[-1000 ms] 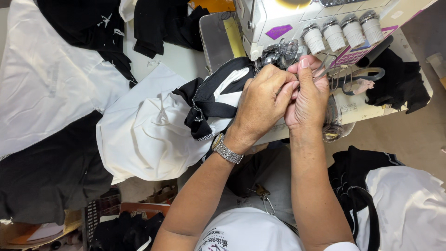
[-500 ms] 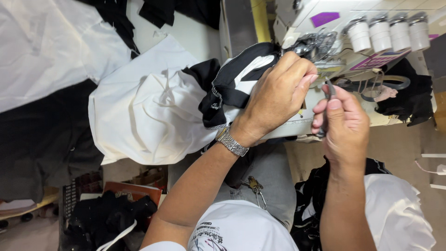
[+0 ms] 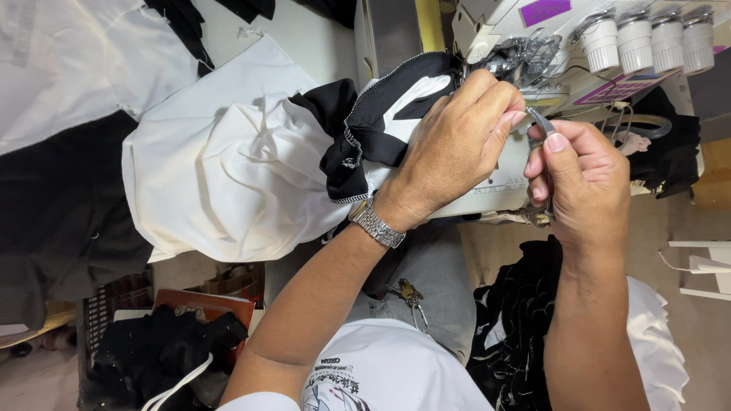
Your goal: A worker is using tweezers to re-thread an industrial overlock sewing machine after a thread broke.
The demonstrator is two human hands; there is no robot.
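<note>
My left hand (image 3: 457, 144), with a metal watch (image 3: 377, 224) on its wrist, presses down on a black and white garment (image 3: 228, 167) at the needle area of a white sewing machine (image 3: 495, 186). Its fingertips pinch the black edge of the cloth close to the presser foot (image 3: 521, 57). My right hand (image 3: 582, 190) is just to the right, shut on a small metal tool (image 3: 542, 122), thread snips or tweezers. The tool's tip points up towards my left fingertips. The rest of the garment bunches in white folds to the left of the machine.
Several white tension knobs (image 3: 647, 38) line the machine's top right. White cloth (image 3: 68, 68) and black cloth (image 3: 53, 228) lie at the left. A heap of black and white pieces (image 3: 518, 320) rests by my right knee. A box of black scraps (image 3: 167, 342) sits lower left.
My right hand left the needle area, dropped lower, and has come back up beside my left hand with the metal tool in it. My left hand stays on the garment.
</note>
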